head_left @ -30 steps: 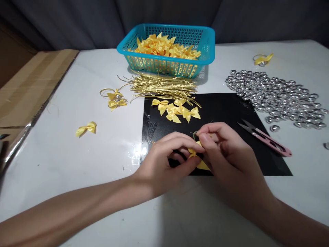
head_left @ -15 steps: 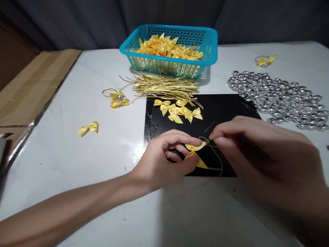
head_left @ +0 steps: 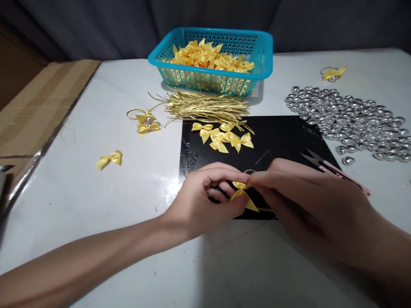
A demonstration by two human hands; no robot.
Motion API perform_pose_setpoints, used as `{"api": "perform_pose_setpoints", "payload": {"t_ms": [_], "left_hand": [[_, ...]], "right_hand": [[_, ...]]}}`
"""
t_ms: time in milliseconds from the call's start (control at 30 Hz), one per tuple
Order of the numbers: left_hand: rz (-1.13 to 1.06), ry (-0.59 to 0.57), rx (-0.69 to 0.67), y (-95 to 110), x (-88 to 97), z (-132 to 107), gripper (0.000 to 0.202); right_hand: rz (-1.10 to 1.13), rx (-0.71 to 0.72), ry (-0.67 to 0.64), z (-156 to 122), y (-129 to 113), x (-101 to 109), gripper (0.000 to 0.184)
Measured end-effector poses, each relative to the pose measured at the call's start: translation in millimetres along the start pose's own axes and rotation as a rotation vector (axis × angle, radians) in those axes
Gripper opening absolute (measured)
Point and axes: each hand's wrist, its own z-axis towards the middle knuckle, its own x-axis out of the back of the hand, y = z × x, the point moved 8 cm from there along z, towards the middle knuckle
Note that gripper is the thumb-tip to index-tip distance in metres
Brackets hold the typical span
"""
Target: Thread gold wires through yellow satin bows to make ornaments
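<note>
Yellow bow (head_left: 239,193) over black mat (head_left: 282,137); white table (head_left: 128,192); dark curtain (head_left: 96,25) behind.

held bow (head_left: 239,192): satiny cloth, soft sheen
cords (head_left: 207,105): glossy, metallic gold
beads (head_left: 346,115): mirror-glossy, silvery
basket (head_left: 210,70): smooth plastic
tabletop (head_left: 128,192): smooth, glossy
curtain (head_left: 208,13): matt cloth
cardboard (head_left: 48,98): matt paper

Worktop (head_left: 138,184) glare (head_left: 171,188): left of black mat (head_left: 279,141)
Shadow (head_left: 237,269): soft, before mat
Curtain (head_left: 96,25): dim, beyond mat
Right hand (head_left: 308,201): slightly blurred
</note>
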Motion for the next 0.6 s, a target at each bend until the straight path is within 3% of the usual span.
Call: {"api": "perform_pose_setpoints", "payload": {"t_ms": [600], "left_hand": [[0.015,-0.019,-0.013,-2.9,0.1,-0.2,0.017]], "right_hand": [[0.006,0.01,-0.001,-1.5,-1.5,-2.0,0.015]]}}
